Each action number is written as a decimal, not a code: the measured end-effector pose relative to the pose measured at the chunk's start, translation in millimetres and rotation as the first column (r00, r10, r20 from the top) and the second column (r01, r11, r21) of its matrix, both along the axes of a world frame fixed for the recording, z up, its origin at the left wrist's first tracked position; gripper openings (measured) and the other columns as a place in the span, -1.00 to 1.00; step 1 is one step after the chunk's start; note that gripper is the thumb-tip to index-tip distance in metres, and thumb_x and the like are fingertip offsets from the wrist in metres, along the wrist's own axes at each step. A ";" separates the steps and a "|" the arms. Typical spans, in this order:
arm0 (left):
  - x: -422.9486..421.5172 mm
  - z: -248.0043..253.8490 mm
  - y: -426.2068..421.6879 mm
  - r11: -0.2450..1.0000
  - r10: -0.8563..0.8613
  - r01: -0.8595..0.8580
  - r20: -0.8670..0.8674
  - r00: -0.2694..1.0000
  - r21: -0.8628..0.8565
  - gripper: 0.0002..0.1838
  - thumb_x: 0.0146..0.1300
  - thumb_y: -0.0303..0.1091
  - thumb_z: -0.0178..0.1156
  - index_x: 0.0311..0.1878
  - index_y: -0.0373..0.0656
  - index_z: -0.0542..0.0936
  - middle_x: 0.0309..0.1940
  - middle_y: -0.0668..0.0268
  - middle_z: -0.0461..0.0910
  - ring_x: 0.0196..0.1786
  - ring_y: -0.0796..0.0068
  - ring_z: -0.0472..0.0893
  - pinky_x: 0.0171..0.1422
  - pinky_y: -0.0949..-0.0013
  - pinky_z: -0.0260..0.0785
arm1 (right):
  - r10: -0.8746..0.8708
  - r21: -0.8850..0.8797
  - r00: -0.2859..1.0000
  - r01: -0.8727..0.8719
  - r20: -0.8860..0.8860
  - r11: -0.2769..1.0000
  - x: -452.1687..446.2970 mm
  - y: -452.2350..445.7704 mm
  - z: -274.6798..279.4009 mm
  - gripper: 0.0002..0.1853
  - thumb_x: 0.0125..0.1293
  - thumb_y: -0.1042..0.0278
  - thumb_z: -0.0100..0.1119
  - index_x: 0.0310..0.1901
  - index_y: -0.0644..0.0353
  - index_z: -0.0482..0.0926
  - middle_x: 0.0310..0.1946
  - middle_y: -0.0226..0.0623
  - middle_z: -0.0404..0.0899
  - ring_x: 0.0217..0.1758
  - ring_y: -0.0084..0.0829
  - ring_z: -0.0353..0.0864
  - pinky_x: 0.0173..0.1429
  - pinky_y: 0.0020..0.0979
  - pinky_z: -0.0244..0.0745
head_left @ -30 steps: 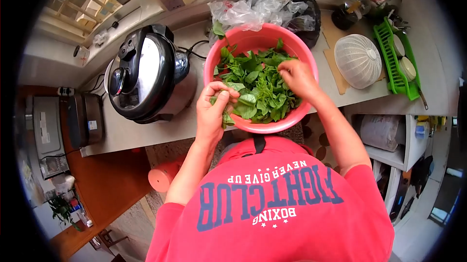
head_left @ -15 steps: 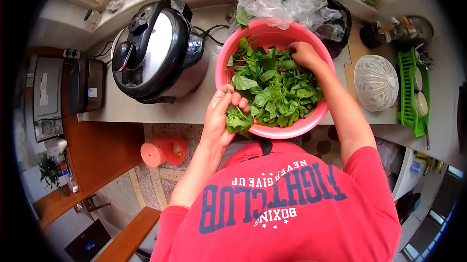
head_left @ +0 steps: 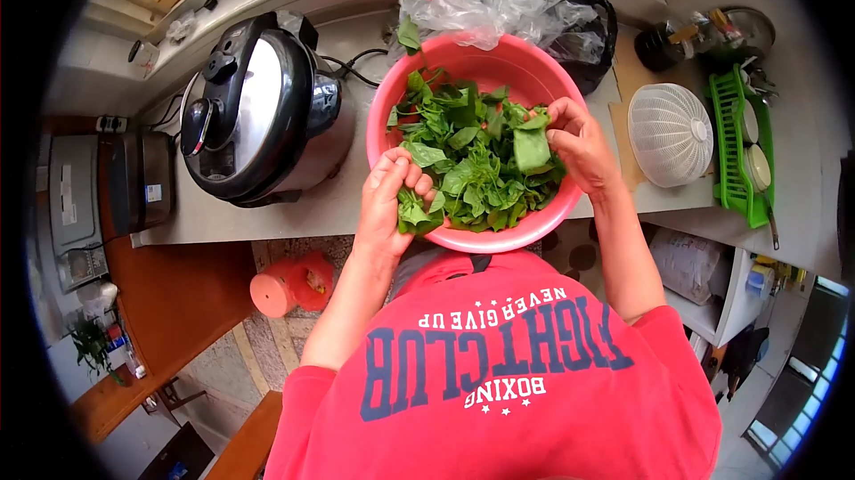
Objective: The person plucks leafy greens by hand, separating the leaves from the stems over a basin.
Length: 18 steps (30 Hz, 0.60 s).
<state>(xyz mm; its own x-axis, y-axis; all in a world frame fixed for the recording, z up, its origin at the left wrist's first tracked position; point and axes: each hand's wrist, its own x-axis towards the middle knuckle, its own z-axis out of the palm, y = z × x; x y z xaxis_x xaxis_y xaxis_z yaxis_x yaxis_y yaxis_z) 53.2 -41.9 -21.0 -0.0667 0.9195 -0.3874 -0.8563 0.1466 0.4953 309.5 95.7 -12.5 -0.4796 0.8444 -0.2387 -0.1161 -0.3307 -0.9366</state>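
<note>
A pink plastic basin on the counter holds a heap of leafy greens. My left hand is at the basin's near left rim, fingers curled round a small bunch of green leaves. Over the right part of the heap, my right hand pinches a broad green leaf between thumb and fingers. One stem with a leaf sticks up past the basin's far left rim.
A pressure cooker stands left of the basin. Clear plastic bags and a black bag lie behind it. To the right are a white mesh basket and a green dish rack. A pink bin sits on the floor.
My right hand has come up out of the heap toward me, now with a leaf in its fingers. My left hand keeps its bunch. The whole view has shifted slightly.
</note>
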 end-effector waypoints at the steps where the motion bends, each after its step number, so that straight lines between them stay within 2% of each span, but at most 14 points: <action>1: 2.6 5.9 1.7 1.000 0.014 -0.015 -0.015 1.000 -0.020 -0.91 0.37 -0.36 0.08 -0.12 -0.08 0.44 -0.50 0.44 0.29 -0.41 0.56 0.33 -0.31 0.46 0.29 | -0.028 -0.014 1.000 0.028 -0.012 1.000 2.5 -4.0 -0.2 -0.79 0.06 0.64 0.08 -0.25 0.17 0.39 -0.26 -0.49 0.43 -0.04 -0.60 0.46 0.06 -0.54 0.31; 5: -2.1 2.1 3.4 1.000 -0.012 0.012 -0.013 1.000 0.000 -0.95 0.39 -0.37 0.05 -0.14 -0.05 0.41 -0.49 0.43 0.31 -0.47 0.56 0.34 -0.39 0.48 0.25 | -0.076 -0.012 0.995 0.075 -0.067 0.997 8.9 -13.9 3.0 -0.80 0.06 0.64 0.07 -0.28 0.15 0.37 -0.30 -0.50 0.39 -0.05 -0.59 0.46 0.09 -0.52 0.30; 7: -3.9 2.6 3.3 1.000 -0.006 0.006 -0.013 1.000 -0.014 -0.96 0.39 -0.37 0.06 -0.15 -0.05 0.43 -0.52 0.44 0.29 -0.53 0.60 0.29 -0.46 0.53 0.16 | -0.064 0.033 0.992 0.068 -0.107 0.997 16.9 -15.1 -3.7 -0.79 0.08 0.62 0.07 -0.26 0.14 0.34 -0.16 -0.35 0.47 -0.07 -0.53 0.45 0.10 -0.46 0.31; 11: -5.8 4.0 2.1 1.000 -0.028 0.029 -0.048 0.998 0.010 -0.94 0.37 -0.33 0.09 -0.16 -0.06 0.48 -0.53 0.47 0.26 -0.55 0.67 0.24 -0.48 0.60 0.11 | -0.051 0.052 0.990 0.058 -0.128 0.997 23.1 -20.7 -0.8 -0.85 0.09 0.59 0.09 -0.33 0.14 0.36 -0.24 -0.36 0.52 -0.04 -0.50 0.47 0.21 -0.38 0.28; 13: -6.5 4.3 1.5 1.000 -0.030 0.030 -0.063 0.998 0.007 -0.95 0.37 -0.33 0.09 -0.17 -0.05 0.47 -0.55 0.48 0.24 -0.56 0.68 0.22 -0.50 0.61 0.06 | 0.132 0.181 0.974 -0.098 -0.185 0.979 26.9 -19.6 0.1 -0.87 0.15 0.45 0.18 -0.41 0.16 0.39 -0.22 -0.31 0.56 0.01 -0.42 0.47 0.27 -0.28 0.24; 14: -6.5 4.7 1.6 1.000 -0.031 0.031 -0.062 0.998 0.003 -0.95 0.37 -0.33 0.09 -0.17 -0.05 0.47 -0.55 0.48 0.24 -0.56 0.68 0.22 -0.50 0.61 0.06 | 0.130 0.177 0.974 -0.098 -0.185 0.979 27.9 -19.0 -2.8 -0.87 0.15 0.45 0.18 -0.41 0.16 0.39 -0.22 -0.31 0.56 0.01 -0.42 0.47 0.27 -0.28 0.24; 16: -6.1 4.7 2.0 1.000 -0.020 0.019 -0.081 0.997 -0.005 -0.95 0.37 -0.34 0.09 -0.18 -0.05 0.47 -0.56 0.49 0.23 -0.56 0.68 0.21 -0.50 0.60 0.04 | 0.162 0.251 0.984 -0.174 0.068 0.952 25.9 -19.7 -5.4 -0.77 0.18 0.31 0.23 -0.50 0.18 0.40 -0.23 -0.30 0.56 0.07 -0.33 0.46 0.30 -0.21 0.20; 18: -8.0 3.0 2.2 1.000 -0.022 0.022 -0.079 0.997 0.002 -0.96 0.37 -0.36 0.09 -0.18 -0.05 0.45 -0.55 0.47 0.25 -0.56 0.65 0.24 -0.50 0.58 0.07 | 0.132 0.232 0.984 -0.157 0.120 0.960 22.5 -24.9 -2.4 -0.74 0.16 0.33 0.26 -0.54 0.22 0.40 -0.26 -0.31 0.55 0.10 -0.29 0.46 0.26 -0.24 0.24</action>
